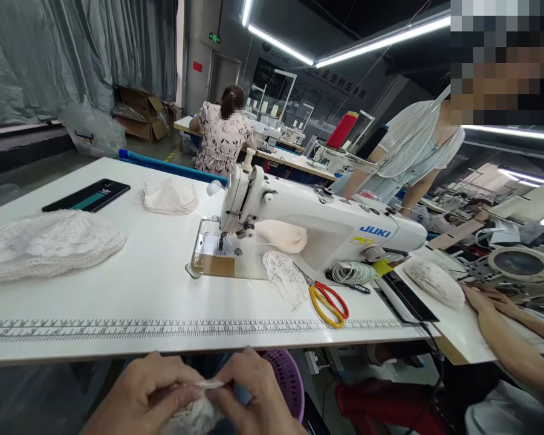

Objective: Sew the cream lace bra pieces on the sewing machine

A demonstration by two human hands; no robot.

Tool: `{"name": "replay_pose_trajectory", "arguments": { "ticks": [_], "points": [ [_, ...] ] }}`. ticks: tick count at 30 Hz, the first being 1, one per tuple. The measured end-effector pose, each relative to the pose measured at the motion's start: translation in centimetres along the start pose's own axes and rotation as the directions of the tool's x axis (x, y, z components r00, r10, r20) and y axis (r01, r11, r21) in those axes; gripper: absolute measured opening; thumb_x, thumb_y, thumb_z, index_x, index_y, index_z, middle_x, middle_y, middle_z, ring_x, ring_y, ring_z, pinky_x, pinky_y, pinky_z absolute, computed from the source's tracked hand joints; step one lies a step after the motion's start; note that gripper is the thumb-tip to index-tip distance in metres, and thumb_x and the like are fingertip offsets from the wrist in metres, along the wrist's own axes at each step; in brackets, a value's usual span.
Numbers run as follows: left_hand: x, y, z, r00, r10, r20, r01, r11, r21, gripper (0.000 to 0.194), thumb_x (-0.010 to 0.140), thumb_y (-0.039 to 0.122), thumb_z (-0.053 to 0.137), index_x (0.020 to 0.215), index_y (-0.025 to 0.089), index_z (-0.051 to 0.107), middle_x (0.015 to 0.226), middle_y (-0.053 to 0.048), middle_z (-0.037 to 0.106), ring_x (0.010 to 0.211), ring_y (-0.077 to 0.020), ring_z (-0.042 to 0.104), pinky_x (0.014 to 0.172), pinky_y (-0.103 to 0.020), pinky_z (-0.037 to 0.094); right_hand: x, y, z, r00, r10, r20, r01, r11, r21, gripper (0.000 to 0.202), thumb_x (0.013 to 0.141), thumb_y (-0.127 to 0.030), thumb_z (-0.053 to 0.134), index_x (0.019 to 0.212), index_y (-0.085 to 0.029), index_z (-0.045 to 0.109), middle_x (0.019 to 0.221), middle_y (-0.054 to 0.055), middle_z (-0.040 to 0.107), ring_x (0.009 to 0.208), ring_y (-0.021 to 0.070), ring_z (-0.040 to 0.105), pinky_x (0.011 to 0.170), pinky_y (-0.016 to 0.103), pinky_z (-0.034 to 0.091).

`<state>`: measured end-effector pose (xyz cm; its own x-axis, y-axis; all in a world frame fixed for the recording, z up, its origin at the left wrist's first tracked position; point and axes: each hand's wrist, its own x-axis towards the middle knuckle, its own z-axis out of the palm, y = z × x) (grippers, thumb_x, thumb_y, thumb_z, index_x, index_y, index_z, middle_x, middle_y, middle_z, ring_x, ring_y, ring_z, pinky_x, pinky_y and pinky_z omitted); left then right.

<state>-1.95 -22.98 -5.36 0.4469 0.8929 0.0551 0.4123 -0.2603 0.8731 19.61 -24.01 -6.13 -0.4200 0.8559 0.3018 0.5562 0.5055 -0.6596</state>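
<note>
Both hands meet below the near edge of the white tabletop (pixel 140 290): left hand (pixel 142 396) and right hand (pixel 258 396) pinch one small white lace fabric piece (pixel 194 414) between them, its crumpled length running hand to hand, equally near both.

White sewing table (pixel 140 290) with printed ruler strip (pixel 163 329) along front edge; bearing Juki sewing machine (pixel 317 226), lace piles (pixel 45 244), black tablet (pixel 87 195), yellow-and-red scissors (pixel 327 300), coiled cord (pixel 352 273).
</note>
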Motion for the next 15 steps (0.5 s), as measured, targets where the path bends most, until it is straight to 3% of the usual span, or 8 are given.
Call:
{"name": "replay_pose_trajectory", "arguments": {
  "ticks": [2,3,5,7,9,12,14,15],
  "points": [
    [1.9,1.3,-2.8,0.960,-0.248,0.130,0.262,0.960,-0.103,0.031,0.083,0.044,0.055,0.072,0.019,0.070,0.059,0.002,0.060,0.057,-0.0133,0.051,0.052,-0.020,0.036,2.0,-0.6,-0.2,0.966,0.244,0.082,-0.252,0.961,0.111,0.010,0.077,-0.024,0.069,0.072,-0.018,0.062,0.069,-0.002,0.059,0.067,0.0109,0.057,0.059,0.018,0.042],
    [3.2,1.9,-4.3,0.945,-0.278,0.172,0.298,0.949,-0.102,0.032,0.078,0.044,0.056,0.070,0.017,0.069,0.056,0.003,0.055,0.054,-0.0124,0.046,0.050,-0.020,0.031,3.5,-0.9,-0.3,0.934,0.332,0.136,-0.352,0.920,0.171,0.014,0.076,-0.024,0.069,0.069,-0.017,0.060,0.065,-0.003,0.056,0.062,0.0100,0.056,0.054,0.017,0.041],
    [6.5,2.8,-7.3,0.949,-0.252,0.191,0.261,0.965,-0.023,0.029,0.072,0.042,0.058,0.066,0.015,0.067,0.054,0.003,0.049,0.055,-0.0116,0.040,0.051,-0.021,0.028,7.0,-1.2,-0.7,0.879,0.404,0.254,-0.465,0.845,0.264,0.020,0.078,-0.022,0.064,0.064,-0.017,0.051,0.054,-0.006,0.049,0.049,0.0074,0.050,0.045,0.015,0.035],
    [10.4,2.9,-9.6,0.947,-0.220,0.233,0.207,0.975,0.080,0.029,0.069,0.042,0.057,0.065,0.014,0.065,0.054,0.004,0.045,0.055,-0.0114,0.037,0.050,-0.022,0.025,10.5,-0.7,-1.2,0.882,0.357,0.308,-0.435,0.868,0.239,0.025,0.083,-0.019,0.056,0.061,-0.018,0.043,0.044,-0.009,0.044,0.036,0.0058,0.043,0.038,0.015,0.030],
    [14.6,2.2,-10.9,0.928,-0.241,0.282,0.209,0.968,0.140,0.027,0.065,0.040,0.057,0.065,0.014,0.063,0.053,0.004,0.042,0.052,-0.0110,0.034,0.048,-0.022,0.023,13.0,0.9,-1.9,0.928,0.284,0.241,-0.318,0.941,0.117,0.030,0.084,-0.015,0.051,0.057,-0.018,0.039,0.041,-0.008,0.048,0.033,0.0058,0.043,0.040,0.015,0.032],
    [19.6,0.5,-11.0,0.906,-0.284,0.313,0.217,0.948,0.231,0.020,0.058,0.034,0.058,0.059,0.014,0.061,0.050,0.004,0.043,0.051,-0.0116,0.035,0.046,-0.023,0.021,14.3,4.5,-3.1,0.975,0.212,0.061,-0.208,0.976,-0.068,0.026,0.085,-0.014,0.048,0.059,-0.017,0.047,0.050,-0.002,0.058,0.044,0.0101,0.052,0.052,0.020,0.039],
    [21.5,-0.4,-10.3,0.892,-0.306,0.332,0.217,0.935,0.279,0.017,0.056,0.032,0.057,0.057,0.015,0.060,0.049,0.004,0.043,0.049,-0.0119,0.035,0.045,-0.023,0.020,14.1,6.5,-3.8,0.991,0.131,-0.021,-0.133,0.980,-0.149,0.018,0.088,-0.015,0.045,0.075,-0.016,0.058,0.064,0.003,0.064,0.056,0.0137,0.057,0.057,0.024,0.040],
    [22.1,-0.6,-9.9,0.887,-0.312,0.341,0.213,0.930,0.299,0.016,0.056,0.031,0.058,0.056,0.016,0.060,0.048,0.004,0.043,0.049,-0.0119,0.035,0.044,-0.023,0.019,14.1,7.2,-4.1,0.999,0.028,-0.037,-0.035,0.978,-0.204,0.018,0.090,-0.016,0.042,0.087,-0.016,0.061,0.072,0.004,0.066,0.061,0.0148,0.059,0.059,0.024,0.040]
  ]
}}
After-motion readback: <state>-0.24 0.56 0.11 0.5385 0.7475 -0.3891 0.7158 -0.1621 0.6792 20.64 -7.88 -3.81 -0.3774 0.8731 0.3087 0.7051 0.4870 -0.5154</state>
